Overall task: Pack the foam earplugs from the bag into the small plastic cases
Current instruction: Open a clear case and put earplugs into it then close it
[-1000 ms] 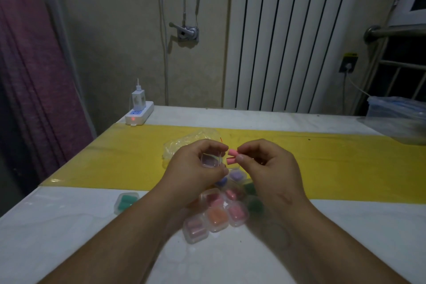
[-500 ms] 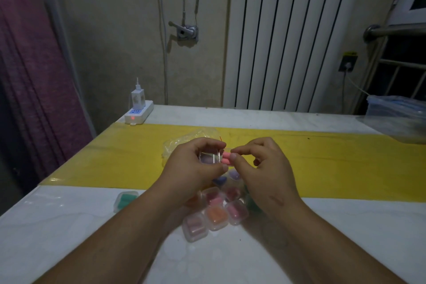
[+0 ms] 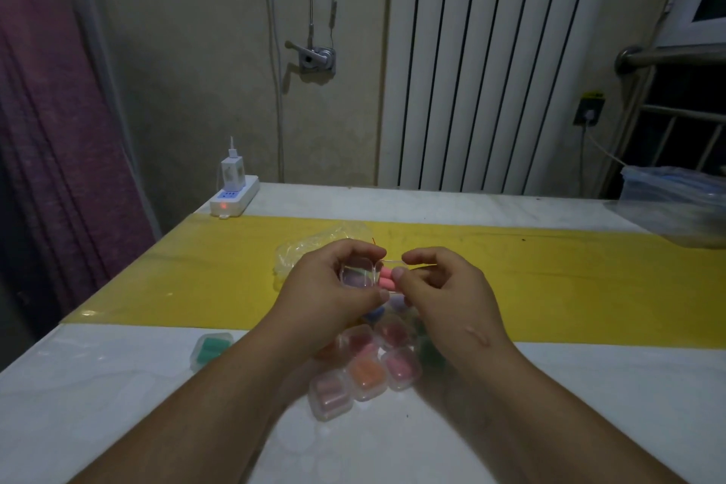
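Observation:
My left hand (image 3: 334, 295) grips a small clear plastic case (image 3: 358, 272), held open above the table. My right hand (image 3: 444, 295) pinches pink foam earplugs (image 3: 387, 281) right at the case's open edge. Behind my hands lies the crumpled clear bag (image 3: 310, 248) on the yellow strip. Below my hands sits a cluster of filled cases, among them an orange one (image 3: 367, 375), a pink one (image 3: 401, 365) and a pale pink one (image 3: 329, 395). A case with green earplugs (image 3: 212, 348) lies apart at the left.
A white power strip with a charger (image 3: 233, 194) sits at the table's far left corner. A clear plastic box (image 3: 673, 204) stands at the far right. A purple curtain (image 3: 51, 130) hangs left of the table, a radiator (image 3: 510, 63) behind it.
My right hand has brought the pink earplugs leftward until they meet the open case in my left hand. The gap between the hands has closed.

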The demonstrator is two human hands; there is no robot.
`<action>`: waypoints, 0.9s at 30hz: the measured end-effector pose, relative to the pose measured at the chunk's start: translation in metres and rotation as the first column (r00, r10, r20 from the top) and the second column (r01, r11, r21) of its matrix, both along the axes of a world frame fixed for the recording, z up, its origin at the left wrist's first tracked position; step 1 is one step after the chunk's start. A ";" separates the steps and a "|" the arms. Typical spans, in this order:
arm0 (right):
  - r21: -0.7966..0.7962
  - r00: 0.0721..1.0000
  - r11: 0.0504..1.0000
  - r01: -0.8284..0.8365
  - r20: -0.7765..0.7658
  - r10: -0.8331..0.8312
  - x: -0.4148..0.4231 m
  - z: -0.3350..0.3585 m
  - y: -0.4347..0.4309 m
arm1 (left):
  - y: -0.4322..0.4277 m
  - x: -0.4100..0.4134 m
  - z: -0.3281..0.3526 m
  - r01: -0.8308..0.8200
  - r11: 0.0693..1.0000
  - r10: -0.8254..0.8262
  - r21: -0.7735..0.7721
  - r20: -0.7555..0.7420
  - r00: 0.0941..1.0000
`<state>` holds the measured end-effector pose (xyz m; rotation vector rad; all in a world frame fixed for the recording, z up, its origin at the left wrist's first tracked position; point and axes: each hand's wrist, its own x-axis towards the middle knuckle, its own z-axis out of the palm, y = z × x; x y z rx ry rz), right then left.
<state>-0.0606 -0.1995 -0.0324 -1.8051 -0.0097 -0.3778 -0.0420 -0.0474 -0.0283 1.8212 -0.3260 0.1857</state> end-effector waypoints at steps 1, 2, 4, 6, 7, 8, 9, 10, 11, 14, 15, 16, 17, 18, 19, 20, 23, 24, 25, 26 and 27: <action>0.034 1.000 0.999 -0.012 -0.001 0.012 0.000 0.000 0.000 | 0.000 0.000 0.000 0.003 1.000 -0.003 0.007 0.006 1.000; 0.080 1.000 0.996 -0.025 0.002 0.025 0.000 0.000 0.000 | 0.001 0.000 0.000 0.023 1.000 -0.023 -0.008 0.002 1.000; 0.138 0.999 0.990 -0.035 0.006 0.034 0.000 0.000 -0.001 | 0.001 -0.002 0.001 0.074 0.995 -0.076 -0.064 -0.032 0.997; 0.170 0.999 0.985 -0.037 0.003 0.037 0.000 0.000 -0.002 | 0.001 -0.003 0.004 0.047 0.992 -0.055 -0.115 -0.063 0.996; 0.195 0.999 0.980 -0.037 0.008 0.036 0.000 0.001 -0.003 | 0.001 -0.004 0.005 0.003 0.988 -0.016 -0.155 -0.084 0.996; 0.212 1.000 0.977 -0.029 0.015 0.026 0.000 0.001 -0.003 | 0.001 -0.004 0.007 -0.040 0.974 0.011 -0.224 -0.128 0.992; 0.216 1.000 0.976 -0.013 0.019 0.009 0.001 0.001 -0.004 | 0.000 -0.004 0.008 -0.067 0.945 0.008 -0.319 -0.181 0.983; 0.214 1.000 0.977 0.000 0.020 -0.004 0.001 0.000 -0.004 | 0.000 -0.004 0.009 -0.075 0.905 -0.024 -0.420 -0.227 0.974; 0.223 1.000 0.975 0.002 0.022 -0.007 0.001 0.000 -0.004 | 0.001 -0.004 0.010 -0.065 0.868 -0.067 -0.492 -0.247 0.967; 0.226 0.999 0.974 0.005 0.035 -0.013 0.000 0.001 -0.004 | 0.000 -0.005 0.012 0.027 0.852 -0.190 -0.523 -0.261 0.947; 0.220 0.999 0.975 0.007 0.042 -0.017 0.000 0.001 -0.004 | 0.001 -0.005 0.012 0.067 0.861 -0.221 -0.504 -0.252 0.942; 0.213 0.998 0.977 0.004 0.055 -0.016 -0.001 0.002 -0.005 | 0.000 -0.004 0.010 0.099 0.873 -0.237 -0.478 -0.238 0.942; 0.210 0.998 0.978 -0.001 0.066 -0.013 -0.002 0.002 -0.005 | 0.001 -0.003 0.008 0.127 0.887 -0.244 -0.444 -0.218 0.945; 0.213 0.997 0.977 -0.010 0.074 -0.005 -0.002 0.003 -0.005 | 0.001 -0.003 0.007 0.147 0.903 -0.242 -0.404 -0.197 0.950; 0.219 0.997 0.976 -0.018 0.078 0.001 -0.002 0.002 -0.006 | 0.001 -0.004 0.007 0.161 0.916 -0.239 -0.368 -0.178 0.954; 0.221 0.997 0.975 -0.025 0.079 0.008 -0.002 0.002 -0.006 | 0.002 -0.004 0.006 0.170 0.922 -0.239 -0.347 -0.166 0.957; 0.242 0.997 0.970 -0.037 0.074 0.020 0.000 0.001 -0.004 | 0.001 -0.006 0.007 0.186 0.923 -0.252 -0.336 -0.166 0.953; 0.251 0.998 0.967 -0.040 0.065 0.025 0.000 0.001 -0.004 | 0.000 -0.005 0.007 0.182 0.922 -0.252 -0.342 -0.173 0.952; 0.270 0.998 0.962 -0.050 0.050 0.038 0.000 0.000 -0.003 | 0.000 -0.005 0.007 0.175 0.919 -0.250 -0.353 -0.178 0.952; 0.310 0.998 0.948 -0.066 0.032 0.059 -0.001 0.001 -0.002 | -0.001 -0.004 0.006 0.162 0.917 -0.241 -0.365 -0.180 0.954; 0.367 0.996 0.927 -0.083 0.012 0.084 -0.001 0.000 -0.001 | -0.001 -0.003 0.006 0.149 0.913 -0.231 -0.380 -0.179 0.956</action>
